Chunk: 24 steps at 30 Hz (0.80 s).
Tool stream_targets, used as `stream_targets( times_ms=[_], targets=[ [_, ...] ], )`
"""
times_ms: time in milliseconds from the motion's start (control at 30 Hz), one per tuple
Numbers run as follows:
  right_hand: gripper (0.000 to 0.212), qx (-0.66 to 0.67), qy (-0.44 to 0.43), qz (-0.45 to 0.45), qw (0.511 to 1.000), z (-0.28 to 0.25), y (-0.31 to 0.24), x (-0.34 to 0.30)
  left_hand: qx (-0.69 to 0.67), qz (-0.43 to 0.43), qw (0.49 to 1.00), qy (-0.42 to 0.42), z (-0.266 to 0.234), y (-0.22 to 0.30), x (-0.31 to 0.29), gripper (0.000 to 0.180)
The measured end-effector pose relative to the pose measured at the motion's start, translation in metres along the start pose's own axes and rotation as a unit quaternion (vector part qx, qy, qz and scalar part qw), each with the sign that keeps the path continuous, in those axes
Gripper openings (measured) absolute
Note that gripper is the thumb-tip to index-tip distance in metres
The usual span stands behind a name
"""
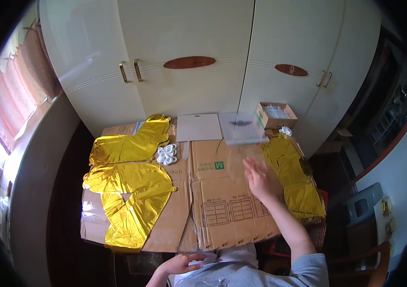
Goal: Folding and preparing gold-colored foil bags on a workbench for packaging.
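Observation:
My right hand [262,181] reaches over the right half of a flattened cardboard sheet [222,184] on the table. Its fingers stretch forward, slightly blurred, and nothing can be made out in them. A faint see-through patch, perhaps clear plastic, shows beside the fingertips. Low in front of my body, by the table's near edge, my left hand [184,263] has its fingers stretched out, with nothing seen in it. Right of my right hand lie gold foil balloons [293,179], flat. More flat gold foil balloons [132,184] spread over the left side.
At the back lie a grey-white board [198,128] and a stack of clear plastic bags [243,129]. An open box [276,116] holds white sticks. White ribbon rolls [167,154] sit near the left balloons. Cabinet doors [184,28] rise behind; a chair [371,268] stands at right.

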State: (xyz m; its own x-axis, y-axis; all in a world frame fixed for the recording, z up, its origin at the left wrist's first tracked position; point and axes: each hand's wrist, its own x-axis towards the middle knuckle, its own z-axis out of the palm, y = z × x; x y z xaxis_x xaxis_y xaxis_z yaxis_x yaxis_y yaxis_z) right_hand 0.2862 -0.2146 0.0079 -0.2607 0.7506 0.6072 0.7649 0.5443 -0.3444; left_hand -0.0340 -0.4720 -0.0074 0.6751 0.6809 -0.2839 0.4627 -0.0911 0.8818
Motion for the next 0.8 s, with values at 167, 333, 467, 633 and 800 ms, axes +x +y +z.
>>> stream_targets(
  times_ms=[167, 333, 467, 633, 800],
  targets=[
    [0.043, -0.165, -0.002, -0.106, 0.981, 0.000, 0.066, 0.103, -0.020, 0.005, 1.000, -0.013, 0.001, -0.003, 0.013, 0.047],
    [0.052, -0.164, -0.237, -0.037, 0.957, 0.055, 0.136, 0.159, -0.061, -0.052, 0.997, -0.015, -0.001, -0.004, 0.004, 0.049],
    [0.052, -0.145, -0.366, 0.037, 0.919, 0.070, 0.179, 0.166, -0.023, -0.081, 0.995, 0.047, -0.010, 0.026, 0.002, 0.047],
    [0.058, -0.114, -0.264, -0.046, 0.957, 0.081, 0.150, 0.181, -0.103, -0.033, 0.991, 0.077, -0.030, 0.040, -0.001, 0.049],
    [0.050, -0.066, -0.198, -0.222, 0.953, 0.145, 0.065, 0.190, -0.049, -0.019, 0.990, 0.132, -0.035, 0.047, 0.014, 0.044]
  ],
)
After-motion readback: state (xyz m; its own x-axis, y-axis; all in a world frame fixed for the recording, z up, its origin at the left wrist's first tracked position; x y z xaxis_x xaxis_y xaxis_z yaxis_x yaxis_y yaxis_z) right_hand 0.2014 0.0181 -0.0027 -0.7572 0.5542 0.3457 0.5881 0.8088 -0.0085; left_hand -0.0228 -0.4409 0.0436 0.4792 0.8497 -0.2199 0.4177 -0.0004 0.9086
